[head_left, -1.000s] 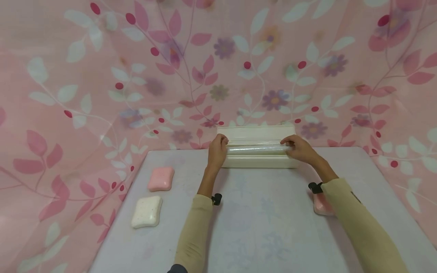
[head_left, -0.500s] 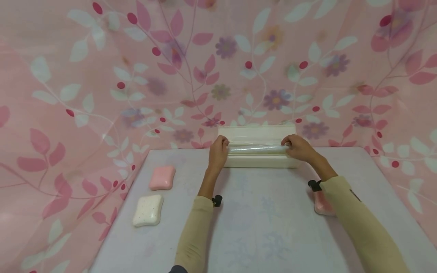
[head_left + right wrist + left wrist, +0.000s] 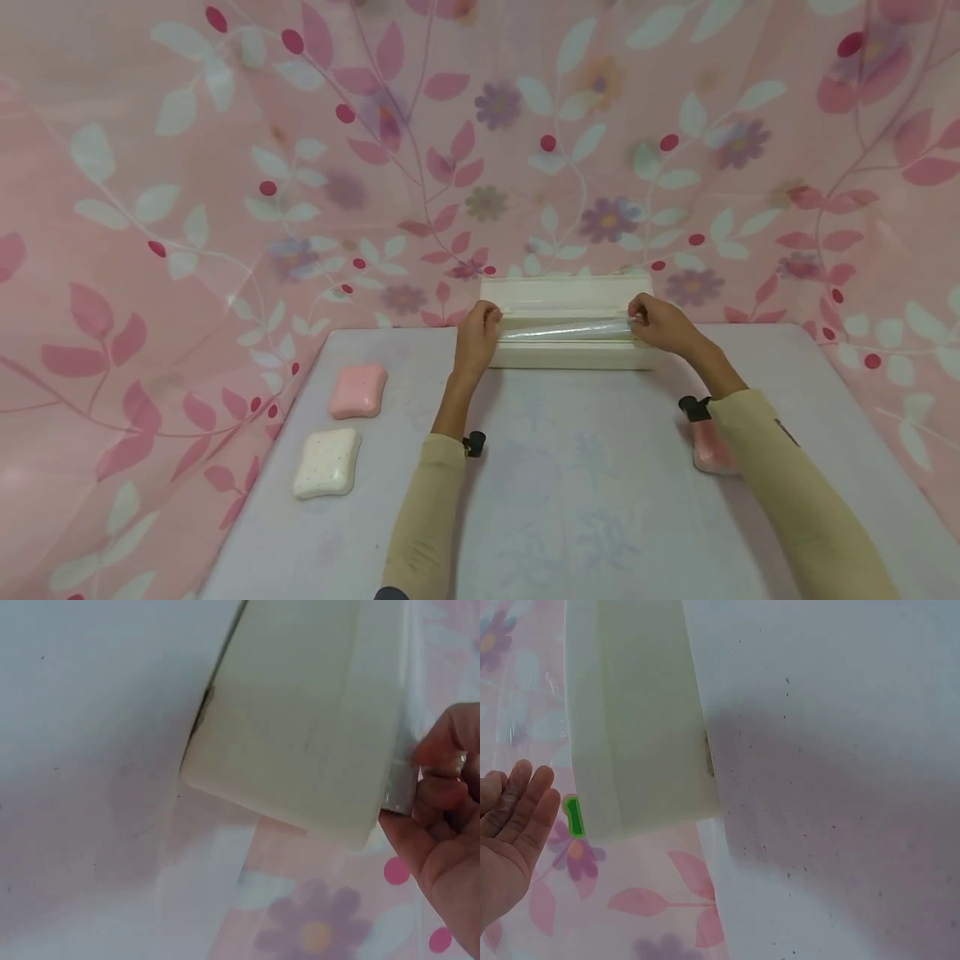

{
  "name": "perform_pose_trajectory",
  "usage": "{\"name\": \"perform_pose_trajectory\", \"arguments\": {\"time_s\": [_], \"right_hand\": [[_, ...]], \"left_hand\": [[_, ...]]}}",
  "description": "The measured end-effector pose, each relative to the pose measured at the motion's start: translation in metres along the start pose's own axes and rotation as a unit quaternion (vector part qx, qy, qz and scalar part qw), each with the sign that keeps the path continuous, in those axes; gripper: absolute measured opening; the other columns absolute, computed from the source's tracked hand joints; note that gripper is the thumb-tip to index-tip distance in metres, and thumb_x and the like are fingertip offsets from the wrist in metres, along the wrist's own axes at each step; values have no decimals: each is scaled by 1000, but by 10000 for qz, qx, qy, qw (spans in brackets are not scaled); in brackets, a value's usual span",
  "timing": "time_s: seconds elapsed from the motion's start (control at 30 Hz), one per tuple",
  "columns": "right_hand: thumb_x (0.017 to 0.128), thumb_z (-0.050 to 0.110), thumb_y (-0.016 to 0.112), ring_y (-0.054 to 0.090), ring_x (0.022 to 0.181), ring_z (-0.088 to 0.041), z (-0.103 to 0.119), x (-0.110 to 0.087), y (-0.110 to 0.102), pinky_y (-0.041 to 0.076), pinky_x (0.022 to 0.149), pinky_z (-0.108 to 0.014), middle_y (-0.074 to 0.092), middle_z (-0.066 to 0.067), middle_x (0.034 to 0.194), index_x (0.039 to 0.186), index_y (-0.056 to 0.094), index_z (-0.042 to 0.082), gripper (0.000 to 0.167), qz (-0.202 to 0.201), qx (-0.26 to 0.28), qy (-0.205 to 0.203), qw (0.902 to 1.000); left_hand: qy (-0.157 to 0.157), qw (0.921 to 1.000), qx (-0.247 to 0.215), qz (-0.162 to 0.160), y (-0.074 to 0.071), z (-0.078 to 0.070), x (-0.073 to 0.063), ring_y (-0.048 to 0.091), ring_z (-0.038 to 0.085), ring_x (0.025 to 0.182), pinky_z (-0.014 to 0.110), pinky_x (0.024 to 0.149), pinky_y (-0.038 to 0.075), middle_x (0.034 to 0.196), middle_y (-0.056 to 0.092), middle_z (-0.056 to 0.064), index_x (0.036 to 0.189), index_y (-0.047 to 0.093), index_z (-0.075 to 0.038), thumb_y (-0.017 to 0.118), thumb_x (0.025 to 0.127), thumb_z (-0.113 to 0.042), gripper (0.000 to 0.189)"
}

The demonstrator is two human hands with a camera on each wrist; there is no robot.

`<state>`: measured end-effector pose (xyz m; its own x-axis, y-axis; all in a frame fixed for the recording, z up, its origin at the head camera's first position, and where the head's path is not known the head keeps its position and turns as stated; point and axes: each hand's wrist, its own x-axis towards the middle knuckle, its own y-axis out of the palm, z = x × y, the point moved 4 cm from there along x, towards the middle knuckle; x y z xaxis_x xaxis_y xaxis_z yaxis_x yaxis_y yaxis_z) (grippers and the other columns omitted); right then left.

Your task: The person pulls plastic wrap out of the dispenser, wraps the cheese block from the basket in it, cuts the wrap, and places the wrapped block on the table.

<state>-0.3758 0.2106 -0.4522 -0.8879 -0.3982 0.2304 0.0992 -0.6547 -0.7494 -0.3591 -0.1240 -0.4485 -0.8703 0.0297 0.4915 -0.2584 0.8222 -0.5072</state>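
A cream cling film dispenser (image 3: 573, 357) stands at the table's back edge, its lid raised toward the curtain. A shiny clear roll of cling film (image 3: 566, 331) lies along its opening, slanting up to the right. My left hand (image 3: 475, 340) is at the dispenser's left end, thumb and fingers pinching the film edge; the left wrist view shows this hand (image 3: 514, 840) beside a green tab (image 3: 574, 817) on the casing. At the other end, my right hand (image 3: 663, 323) pinches bunched film (image 3: 448, 765) beside the roll's end (image 3: 401, 786), which pokes past the casing.
On the table's left lie a pink soap bar (image 3: 358, 391) and a speckled white soap bar (image 3: 326, 463). Another pink bar (image 3: 711, 448) is partly hidden under my right forearm. A floral curtain (image 3: 480, 150) hangs right behind the table (image 3: 555, 492).
My right hand has moved slightly right, and the film's right end has risen, so the roll now slants. The left hand has barely moved. The head view has shifted slightly.
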Motion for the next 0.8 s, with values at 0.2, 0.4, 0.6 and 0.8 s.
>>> {"name": "perform_pose_trajectory", "arguments": {"time_s": [0.2,0.4,0.6,0.8], "right_hand": [[79,-11,51,33,60,-18,-1,6,5,28,55,-32,37,-5,72,94,39,5,25,-176,-340,-100,9992],[82,-17,47,45,66,-26,9,6,8,38,59,-38,51,-13,79,97,48,0,23,-256,-1035,-781,9912],[76,-9,62,57,76,-37,8,-6,7,49,57,-46,60,-19,88,102,57,-4,27,-1152,-2071,-1059,9657],[75,-4,63,48,47,-34,7,-18,3,40,44,-44,46,-11,53,65,49,0,18,-2381,-2891,-1762,9103]], "left_hand": [[122,9999,-84,-46,-3,0,-1,66,24,88,32,75,53,95,69,15,100,61,2,53,101,-8,13],[-5,9999,49,-110,-3,0,-4,66,23,88,32,76,54,95,69,13,101,61,1,54,101,-8,12],[6,9998,19,-187,-2,0,-5,67,23,90,32,79,54,95,69,14,102,60,2,52,102,-10,15],[68,9997,58,-215,0,0,-4,67,23,90,31,79,54,95,69,13,101,61,1,52,102,-10,15]]}}
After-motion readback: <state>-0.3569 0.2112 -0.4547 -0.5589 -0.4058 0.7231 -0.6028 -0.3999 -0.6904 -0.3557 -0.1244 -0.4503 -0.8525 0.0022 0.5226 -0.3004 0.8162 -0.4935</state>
